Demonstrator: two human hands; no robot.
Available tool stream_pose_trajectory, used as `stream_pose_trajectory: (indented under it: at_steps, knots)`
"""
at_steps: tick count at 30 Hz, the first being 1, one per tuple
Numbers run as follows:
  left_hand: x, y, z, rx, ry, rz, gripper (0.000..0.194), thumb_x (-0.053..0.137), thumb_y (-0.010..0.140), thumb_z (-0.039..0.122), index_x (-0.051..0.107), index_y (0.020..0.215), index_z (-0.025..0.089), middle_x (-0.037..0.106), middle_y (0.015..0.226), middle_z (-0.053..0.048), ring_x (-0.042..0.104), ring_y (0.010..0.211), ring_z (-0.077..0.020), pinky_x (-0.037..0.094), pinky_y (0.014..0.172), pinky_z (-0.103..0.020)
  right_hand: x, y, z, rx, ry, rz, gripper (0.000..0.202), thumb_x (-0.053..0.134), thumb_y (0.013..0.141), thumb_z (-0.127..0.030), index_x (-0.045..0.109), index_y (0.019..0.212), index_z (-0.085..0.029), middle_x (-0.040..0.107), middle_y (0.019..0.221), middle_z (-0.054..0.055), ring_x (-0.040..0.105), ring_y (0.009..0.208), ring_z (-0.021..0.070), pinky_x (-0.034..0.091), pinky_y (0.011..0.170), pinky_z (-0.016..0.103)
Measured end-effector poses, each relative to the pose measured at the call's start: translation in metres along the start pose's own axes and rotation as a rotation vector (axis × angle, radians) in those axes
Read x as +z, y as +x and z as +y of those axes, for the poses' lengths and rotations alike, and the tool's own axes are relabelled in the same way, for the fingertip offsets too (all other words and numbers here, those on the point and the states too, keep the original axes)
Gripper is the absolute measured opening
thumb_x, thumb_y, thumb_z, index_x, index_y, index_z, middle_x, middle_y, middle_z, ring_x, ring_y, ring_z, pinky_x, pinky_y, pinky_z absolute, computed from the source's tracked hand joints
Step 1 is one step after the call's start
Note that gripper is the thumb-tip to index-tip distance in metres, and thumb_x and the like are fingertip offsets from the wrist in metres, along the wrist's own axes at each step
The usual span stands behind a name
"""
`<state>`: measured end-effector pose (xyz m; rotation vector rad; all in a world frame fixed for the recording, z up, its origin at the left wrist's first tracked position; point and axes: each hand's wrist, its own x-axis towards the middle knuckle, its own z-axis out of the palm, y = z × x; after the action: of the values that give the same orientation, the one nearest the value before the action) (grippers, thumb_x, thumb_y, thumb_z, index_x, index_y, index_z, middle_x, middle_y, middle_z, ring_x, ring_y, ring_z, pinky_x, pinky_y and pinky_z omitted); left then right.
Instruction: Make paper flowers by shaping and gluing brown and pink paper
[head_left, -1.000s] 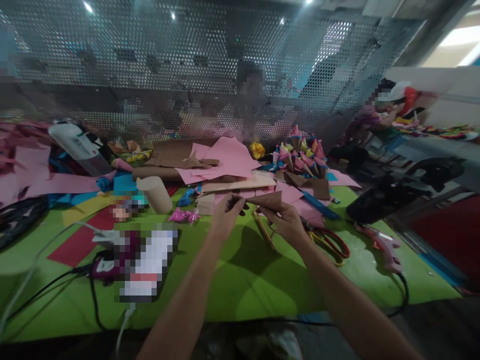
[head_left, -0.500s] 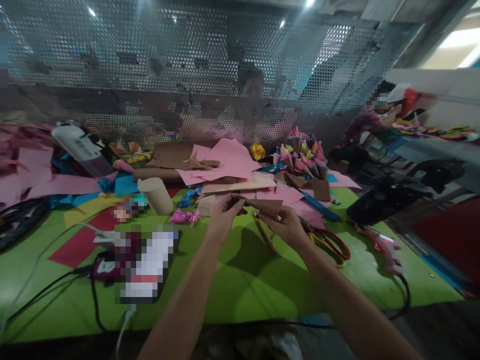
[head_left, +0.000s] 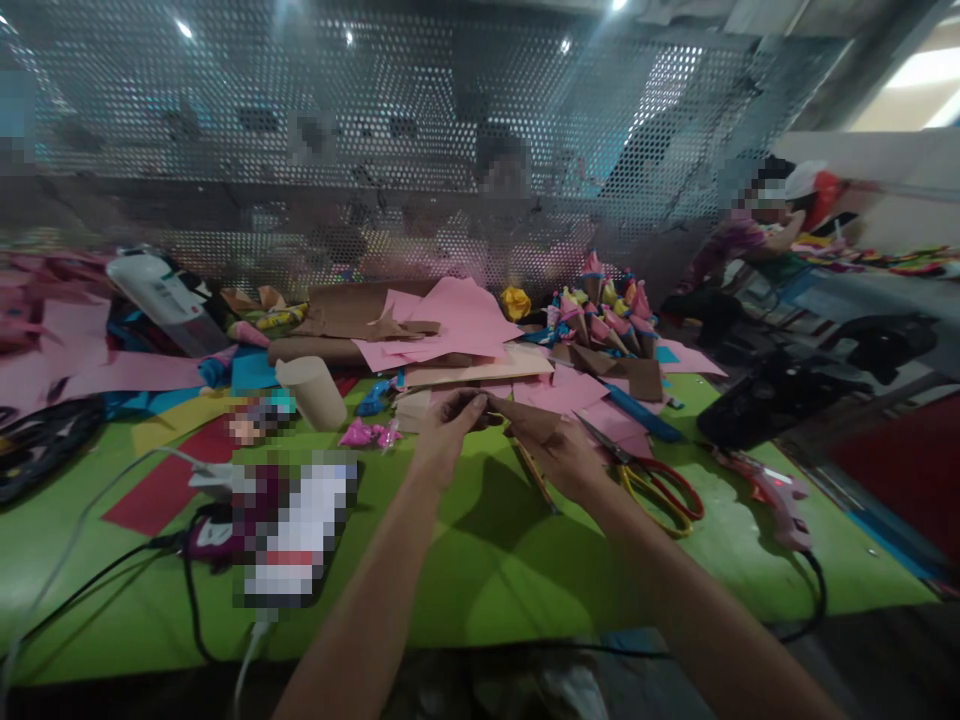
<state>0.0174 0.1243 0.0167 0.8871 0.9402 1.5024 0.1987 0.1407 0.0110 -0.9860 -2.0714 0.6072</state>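
A piece of brown paper [head_left: 529, 418] is held up between my two hands, over the middle of the green table [head_left: 517, 590]. My left hand [head_left: 454, 420] pinches its left end between thumb and fingers. My right hand [head_left: 566, 455] is closed around its right side, with some fingers hidden behind the paper. Under my right hand lies a thin tan stick-like strip [head_left: 534, 468]. Scissors with red and yellow handles [head_left: 660, 492] rest just right of that hand.
Pink paper sheets [head_left: 465, 318] and brown sheets [head_left: 337, 305] are stacked behind my hands. Several small paper cones [head_left: 600, 315] stand at the back right. A pink glue gun [head_left: 780, 500] lies at the right, its cord hanging over the edge. A beige roll [head_left: 311, 392] and a phone [head_left: 300, 530] are at left.
My right hand has turned and shifted slightly over the brown paper, whose right end now slopes down into the hand. My left hand keeps its pinch, almost unmoved.
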Motion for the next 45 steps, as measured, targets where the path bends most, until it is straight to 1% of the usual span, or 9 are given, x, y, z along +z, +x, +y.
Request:
stream_pose_trajectory:
  at_steps: [9,16,21,24,27,33,39,42,45]
  knots:
    - [0.002,-0.001,0.000,-0.065,-0.084,0.051,0.034,0.086,0.063,0.043,0.073,0.082,0.017,0.076,0.081,-0.003,0.070,0.069,-0.0136,0.053,0.071,-0.027,0.002,-0.001,0.005,-0.011,-0.101,0.008,0.037,0.052,0.094,-0.051,0.080,0.096,-0.027,0.073,0.065,0.006,0.073,0.080,0.0273,0.051,0.062,0.029]
    - [0.004,-0.001,0.001,-0.046,-0.076,0.081,0.032,0.085,0.062,0.040,0.071,0.079,0.017,0.073,0.076,-0.001,0.066,0.062,-0.0113,0.051,0.067,-0.026,0.005,-0.003,0.011,-0.013,-0.195,0.024,0.043,0.049,0.096,-0.051,0.081,0.083,-0.025,0.070,0.060,0.007,0.068,0.063,0.0209,0.043,0.054,0.025]
    - [0.003,-0.002,0.005,-0.038,-0.070,0.101,0.036,0.084,0.063,0.045,0.068,0.082,0.019,0.072,0.075,0.000,0.064,0.060,-0.0104,0.049,0.065,-0.024,0.003,-0.002,0.003,-0.003,-0.062,0.043,0.034,0.051,0.095,-0.046,0.080,0.104,-0.030,0.077,0.082,0.005,0.072,0.084,0.0267,0.052,0.067,0.030]
    - [0.002,-0.002,0.006,-0.023,-0.046,0.055,0.036,0.082,0.067,0.047,0.069,0.086,0.019,0.073,0.079,0.000,0.065,0.063,-0.0105,0.049,0.065,-0.024,0.001,0.000,-0.005,-0.009,0.083,0.016,0.031,0.052,0.095,-0.040,0.077,0.111,-0.031,0.078,0.101,0.003,0.071,0.098,0.0274,0.056,0.082,0.035]
    - [0.003,-0.002,0.005,-0.015,0.021,0.022,0.034,0.080,0.069,0.047,0.070,0.086,0.019,0.073,0.079,-0.002,0.066,0.066,-0.0123,0.049,0.066,-0.025,-0.001,0.002,-0.009,-0.005,0.149,-0.001,0.031,0.051,0.095,-0.037,0.076,0.114,-0.031,0.077,0.107,0.002,0.070,0.103,0.0268,0.055,0.088,0.036]
    - [0.005,-0.003,0.005,0.000,0.000,0.061,0.025,0.079,0.069,0.038,0.067,0.080,0.019,0.071,0.075,0.001,0.065,0.062,-0.0104,0.049,0.067,-0.025,0.003,0.000,-0.003,0.079,0.131,0.017,0.031,0.054,0.093,-0.042,0.079,0.105,-0.027,0.078,0.089,0.003,0.071,0.082,0.0257,0.056,0.070,0.033]
    - [-0.001,0.001,0.002,-0.037,0.067,0.079,0.021,0.076,0.069,0.034,0.066,0.081,0.019,0.070,0.072,0.000,0.064,0.063,-0.0123,0.048,0.066,-0.026,0.002,0.000,-0.001,0.122,0.184,-0.004,0.033,0.053,0.093,-0.041,0.078,0.109,-0.026,0.078,0.093,0.003,0.069,0.076,0.0213,0.054,0.063,0.028]
    - [-0.003,0.004,0.001,0.054,0.212,0.084,0.021,0.074,0.072,0.033,0.068,0.087,0.020,0.072,0.084,-0.002,0.067,0.078,-0.0161,0.049,0.074,-0.028,-0.001,0.002,-0.001,0.092,0.194,-0.019,0.032,0.053,0.093,-0.037,0.077,0.111,-0.027,0.078,0.099,0.004,0.070,0.081,0.0209,0.056,0.070,0.029]
    - [-0.002,0.002,0.001,0.221,0.415,-0.020,0.021,0.065,0.083,0.036,0.071,0.097,0.023,0.075,0.100,-0.006,0.066,0.096,-0.0208,0.048,0.089,-0.034,-0.004,0.003,-0.002,0.040,0.172,-0.025,0.029,0.054,0.092,-0.035,0.078,0.107,-0.027,0.078,0.101,0.005,0.071,0.091,0.0235,0.055,0.083,0.033]
